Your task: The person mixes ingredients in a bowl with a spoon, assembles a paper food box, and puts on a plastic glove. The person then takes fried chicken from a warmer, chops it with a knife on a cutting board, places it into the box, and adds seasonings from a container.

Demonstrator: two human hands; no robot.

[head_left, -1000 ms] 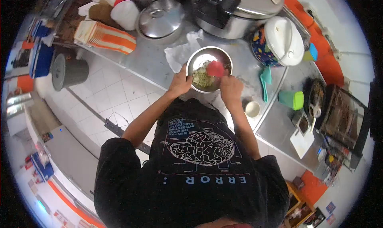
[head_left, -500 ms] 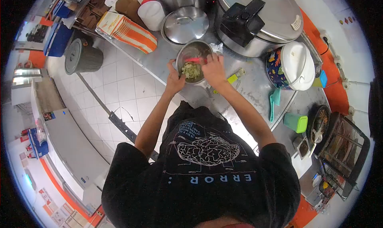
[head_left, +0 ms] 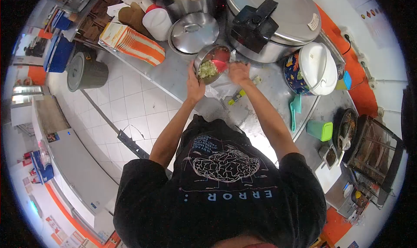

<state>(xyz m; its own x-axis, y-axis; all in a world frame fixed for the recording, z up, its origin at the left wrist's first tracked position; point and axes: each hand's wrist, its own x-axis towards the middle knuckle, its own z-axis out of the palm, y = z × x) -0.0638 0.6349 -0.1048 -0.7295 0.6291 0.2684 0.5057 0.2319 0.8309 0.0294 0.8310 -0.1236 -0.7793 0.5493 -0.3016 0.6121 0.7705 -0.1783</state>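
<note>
My left hand point(head_left: 195, 84) grips the near left side of a metal bowl point(head_left: 205, 55), which is tilted. Chopped pale green food point(head_left: 207, 69) lies inside it. My right hand point(head_left: 239, 72) is closed at the bowl's right, around the handle end of a red spatula point(head_left: 220, 66). The spatula's blade reaches into the bowl against the food; its handle is mostly hidden by my fingers. Just below my right hand, a lime green and grey tool point(head_left: 237, 97) lies on the metal counter point(head_left: 271, 81) near some clear plastic.
A lidded metal pot point(head_left: 194, 31) sits behind the bowl, with a large cooker point(head_left: 278, 13) to its right. Striped orange-and-white cartons point(head_left: 134, 44) stand at left. A patterned container with white lid point(head_left: 315, 67), a teal scoop point(head_left: 296, 111) and a green tub point(head_left: 320, 130) are at right.
The bowl has tipped, and the red spatula's blade now shows more fully. My right hand has shifted slightly right, away from over the bowl. The whole view has shifted slightly.
</note>
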